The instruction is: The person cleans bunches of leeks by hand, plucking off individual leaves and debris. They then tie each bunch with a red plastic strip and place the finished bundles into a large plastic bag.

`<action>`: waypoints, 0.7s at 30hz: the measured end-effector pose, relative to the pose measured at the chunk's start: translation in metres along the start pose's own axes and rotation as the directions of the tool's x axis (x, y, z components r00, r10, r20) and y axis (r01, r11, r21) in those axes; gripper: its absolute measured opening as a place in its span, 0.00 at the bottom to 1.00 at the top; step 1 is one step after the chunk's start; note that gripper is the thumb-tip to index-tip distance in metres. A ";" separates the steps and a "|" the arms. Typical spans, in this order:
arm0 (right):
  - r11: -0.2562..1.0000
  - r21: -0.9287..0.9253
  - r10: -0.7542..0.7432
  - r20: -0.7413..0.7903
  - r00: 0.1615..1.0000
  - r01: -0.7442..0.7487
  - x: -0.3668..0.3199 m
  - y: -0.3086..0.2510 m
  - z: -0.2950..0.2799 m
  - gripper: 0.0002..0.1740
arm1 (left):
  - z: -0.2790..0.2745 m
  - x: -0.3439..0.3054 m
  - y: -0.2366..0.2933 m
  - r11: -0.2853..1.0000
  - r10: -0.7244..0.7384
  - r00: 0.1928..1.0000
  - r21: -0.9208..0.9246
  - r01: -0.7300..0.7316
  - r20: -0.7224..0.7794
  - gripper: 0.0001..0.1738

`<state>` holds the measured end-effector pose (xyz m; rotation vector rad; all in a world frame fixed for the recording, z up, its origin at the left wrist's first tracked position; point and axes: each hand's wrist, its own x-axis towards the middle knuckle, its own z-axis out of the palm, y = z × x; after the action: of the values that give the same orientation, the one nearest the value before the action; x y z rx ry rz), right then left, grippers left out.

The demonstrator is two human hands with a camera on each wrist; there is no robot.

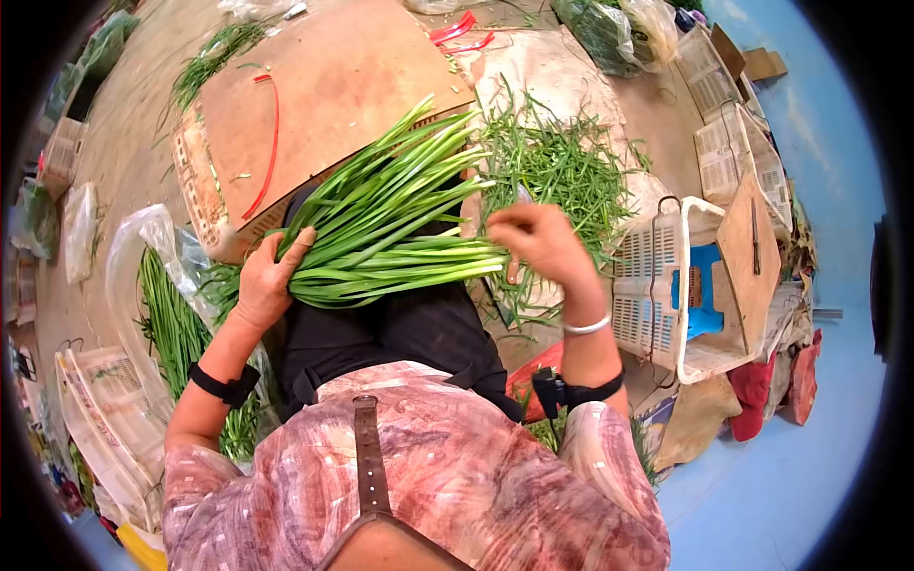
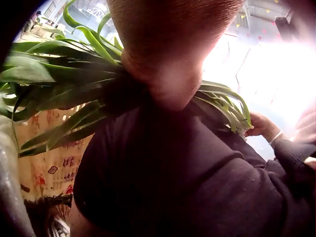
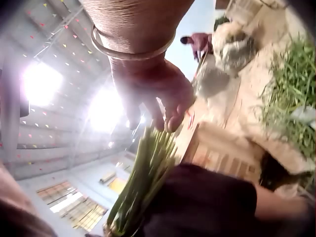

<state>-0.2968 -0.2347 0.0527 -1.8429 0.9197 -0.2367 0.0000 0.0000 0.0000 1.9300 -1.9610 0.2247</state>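
A thick bunch of garlic chives (image 1: 381, 219) lies across the person's lap, leaves to the left and pale cut ends to the right. The left hand (image 1: 269, 276) grips the bunch near its leafy end, thumb on top; its fingers are largely hidden under the leaves. At the pale ends, the right hand (image 1: 545, 246) hovers with loosely bent fingers. In the right wrist view, its spread fingertips (image 3: 170, 123) come right up to the stem ends (image 3: 157, 148). No held item shows between them.
A brown board (image 1: 324, 86) with a red strip (image 1: 273, 152) on it tops a crate in front. Loose green trimmings (image 1: 562, 171) lie on a sheet at the right, near a white crate (image 1: 652, 276). More chives (image 1: 171, 305) stand in plastic at the left.
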 end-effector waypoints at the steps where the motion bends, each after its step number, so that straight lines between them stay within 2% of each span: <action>1: 0.999 -0.043 -0.017 0.102 0.995 0.021 0.000 -0.007 0.013 0.09 | -0.003 0.000 -0.001 1.000 -0.004 1.000 0.001 0.004 0.006 0.42; 2: 0.972 -0.149 -0.180 0.014 0.984 0.180 0.005 0.008 0.026 0.08 | -0.007 0.000 -0.003 1.000 -0.009 1.000 0.002 0.009 0.012 0.41; 3: 0.967 -0.201 -0.157 0.022 0.987 0.158 -0.004 0.014 0.007 0.08 | 0.013 0.002 0.014 0.999 -0.026 1.000 -0.047 0.026 -0.015 0.41; 5: 0.929 -0.206 -0.332 -0.092 0.939 0.308 -0.006 0.016 -0.005 0.05 | 0.007 0.000 0.011 0.998 -0.030 1.000 -0.062 0.029 -0.008 0.40; 6: 0.944 -0.177 -0.307 -0.168 0.937 0.277 -0.005 0.026 -0.019 0.06 | 0.007 0.000 0.010 0.998 -0.034 0.999 -0.059 0.033 -0.011 0.40; 7: 0.988 -0.102 -0.133 -0.238 0.962 0.112 -0.003 0.040 -0.040 0.06 | 0.008 0.000 0.009 0.998 -0.031 0.999 -0.047 0.030 -0.022 0.40; 8: 0.998 -0.063 -0.051 -0.403 0.914 0.028 -0.001 0.053 -0.058 0.07 | 0.006 -0.001 0.008 0.999 -0.025 0.999 -0.033 0.024 -0.027 0.40; 9: 0.942 -0.292 -0.032 -0.568 0.822 -0.166 0.001 0.061 -0.078 0.09 | 0.005 -0.002 0.008 0.999 -0.024 0.999 -0.034 0.023 -0.025 0.40; 10: 0.796 -0.464 -0.058 -0.697 0.715 -0.387 0.006 0.090 -0.098 0.12 | 0.004 -0.002 0.007 1.000 -0.019 0.999 -0.013 0.018 -0.030 0.40; 11: 0.797 -0.464 -0.060 -0.698 0.714 -0.386 0.006 0.091 -0.096 0.12 | 0.003 -0.002 0.006 1.000 -0.014 0.999 0.009 0.014 -0.031 0.40; 13: 0.432 -0.554 -0.067 -0.807 0.587 -0.712 0.011 0.076 -0.086 0.15 | 0.001 0.000 0.004 1.000 -0.014 0.999 0.011 0.015 -0.031 0.40; 14: 0.598 -0.544 -0.039 -0.753 0.656 -0.589 0.014 0.064 -0.074 0.23 | 0.001 0.000 0.004 1.000 -0.010 1.000 0.004 0.010 -0.024 0.40; 15: 0.764 -0.577 -0.168 -0.611 0.774 -0.290 0.025 0.072 -0.062 0.23 | 0.001 0.000 0.004 1.000 -0.009 1.000 0.006 0.009 -0.017 0.40; 16: 0.901 -0.403 -0.010 -0.395 0.919 -0.164 0.028 0.043 -0.040 0.22 | 0.001 0.001 0.005 1.000 -0.008 1.000 0.004 0.008 -0.022 0.39; 17: 0.977 -0.212 -0.006 -0.165 0.986 -0.029 0.029 0.021 -0.017 0.18 | 0.002 0.002 0.005 1.000 -0.005 1.000 0.000 0.005 -0.026 0.39; 18: 0.998 -0.065 -0.007 0.082 0.997 0.012 0.035 0.018 0.000 0.15 | 0.002 0.002 0.006 1.000 0.002 1.000 0.000 -0.002 -0.022 0.39; 19: 0.991 0.001 -0.132 0.143 0.981 0.133 0.039 0.022 0.017 0.14 | 0.002 0.002 0.006 1.000 0.007 1.000 0.011 -0.007 -0.030 0.39; 21: 0.981 -0.069 -0.169 0.140 0.976 0.179 0.046 0.028 0.024 0.12 | -0.001 0.003 0.004 0.999 0.003 0.999 0.033 -0.001 -0.044 0.39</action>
<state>-0.2656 -0.2543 0.0066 -1.9922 0.6851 -0.1835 -0.0042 -0.0022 0.0026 1.9268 -1.9426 0.3001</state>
